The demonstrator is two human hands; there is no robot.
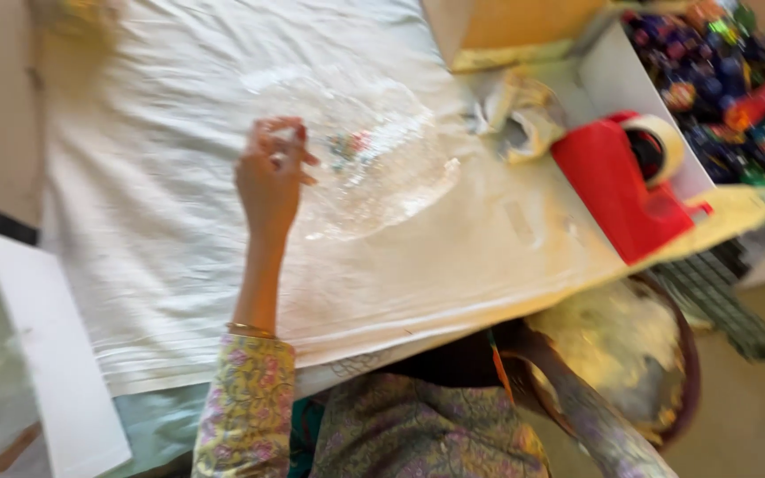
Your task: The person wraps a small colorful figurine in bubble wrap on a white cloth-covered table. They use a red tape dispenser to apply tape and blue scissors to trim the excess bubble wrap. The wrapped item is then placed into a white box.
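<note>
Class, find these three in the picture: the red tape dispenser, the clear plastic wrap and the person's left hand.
red tape dispenser point(617, 190), head view, on its red body.
clear plastic wrap point(382, 177), head view, on its crinkled middle.
left hand point(269, 177), head view, on the back of the hand.

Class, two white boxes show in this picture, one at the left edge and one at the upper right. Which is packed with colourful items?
The white box at the upper right, behind the red tape dispenser; the white box at the left edge shows none.
</note>
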